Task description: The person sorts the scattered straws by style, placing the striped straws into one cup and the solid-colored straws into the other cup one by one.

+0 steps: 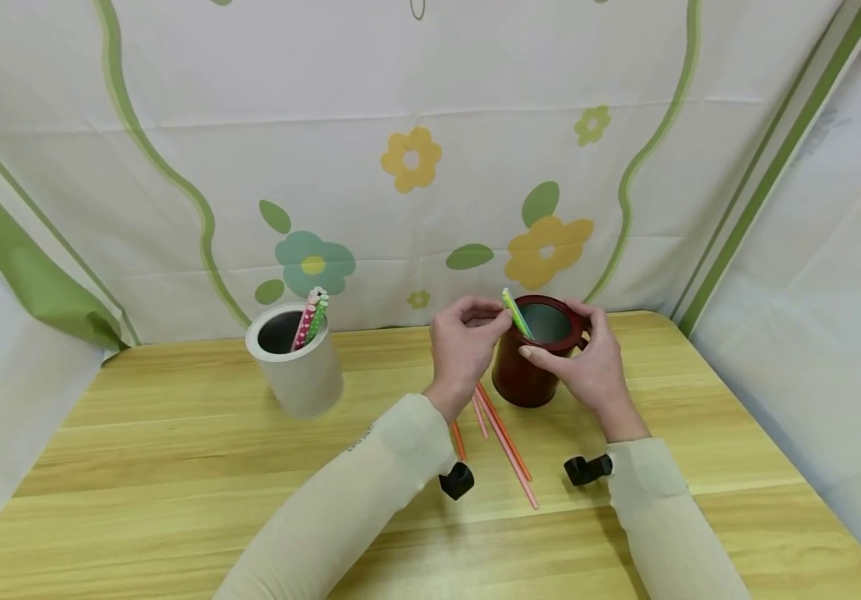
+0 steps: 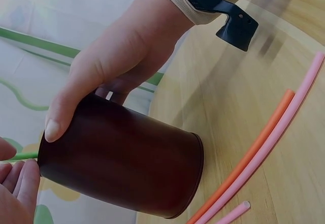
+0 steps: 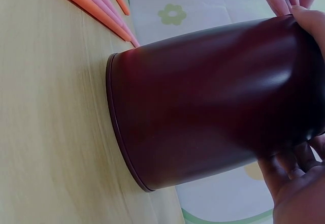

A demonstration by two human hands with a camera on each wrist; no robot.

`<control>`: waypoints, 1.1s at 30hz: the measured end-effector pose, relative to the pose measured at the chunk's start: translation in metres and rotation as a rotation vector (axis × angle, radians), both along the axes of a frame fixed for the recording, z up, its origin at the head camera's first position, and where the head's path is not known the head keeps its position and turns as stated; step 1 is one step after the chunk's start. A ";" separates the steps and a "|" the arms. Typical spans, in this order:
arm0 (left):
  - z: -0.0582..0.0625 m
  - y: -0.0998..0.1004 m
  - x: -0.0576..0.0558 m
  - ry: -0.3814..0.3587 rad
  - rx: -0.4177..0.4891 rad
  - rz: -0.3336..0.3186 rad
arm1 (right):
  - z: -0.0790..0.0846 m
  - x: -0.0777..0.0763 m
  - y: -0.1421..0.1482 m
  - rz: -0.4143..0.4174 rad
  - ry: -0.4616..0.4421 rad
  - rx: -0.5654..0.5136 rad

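My right hand (image 1: 593,371) holds a dark red mug (image 1: 516,371) by its rim and handle side, thumb over the front edge. The mug stands on the wooden table, its mouth tipped slightly toward me in the head view. Thin green, yellow and blue straws (image 1: 518,315) lean out over its left rim. With thumb and fingertips, my left hand (image 1: 466,346) pinches them there. In the left wrist view, a green straw (image 2: 23,156) runs from those fingertips to the rim. Orange and pink straws (image 1: 505,442) lie on the table below my left hand.
A white can (image 1: 302,383) stands at the left, holding pink and green dotted straws (image 1: 308,323). Behind rises a flower-printed curtain (image 1: 415,83), close to the table's back edge. Black camera mounts (image 1: 588,471) stick out from both wrists, low over the table.
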State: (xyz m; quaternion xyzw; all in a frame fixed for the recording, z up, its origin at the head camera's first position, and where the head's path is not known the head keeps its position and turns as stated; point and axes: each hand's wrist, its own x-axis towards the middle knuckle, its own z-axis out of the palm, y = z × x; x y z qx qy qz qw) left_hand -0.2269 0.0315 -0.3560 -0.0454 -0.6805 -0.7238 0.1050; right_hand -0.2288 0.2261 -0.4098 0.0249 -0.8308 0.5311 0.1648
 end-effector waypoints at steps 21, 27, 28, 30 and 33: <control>-0.007 -0.020 0.003 -0.076 0.060 -0.002 | 0.000 -0.001 0.001 0.002 -0.006 -0.001; -0.018 -0.038 -0.002 -0.157 0.131 0.034 | 0.000 -0.001 0.001 0.000 -0.011 0.002; -0.021 -0.040 -0.003 -0.173 0.132 0.046 | 0.000 -0.001 0.001 0.001 -0.012 0.000; -0.027 -0.045 -0.004 -0.203 0.114 0.074 | 0.000 -0.001 0.001 0.003 -0.014 -0.004; -0.037 -0.052 -0.006 -0.234 0.088 0.118 | 0.000 -0.001 0.001 0.007 -0.015 -0.007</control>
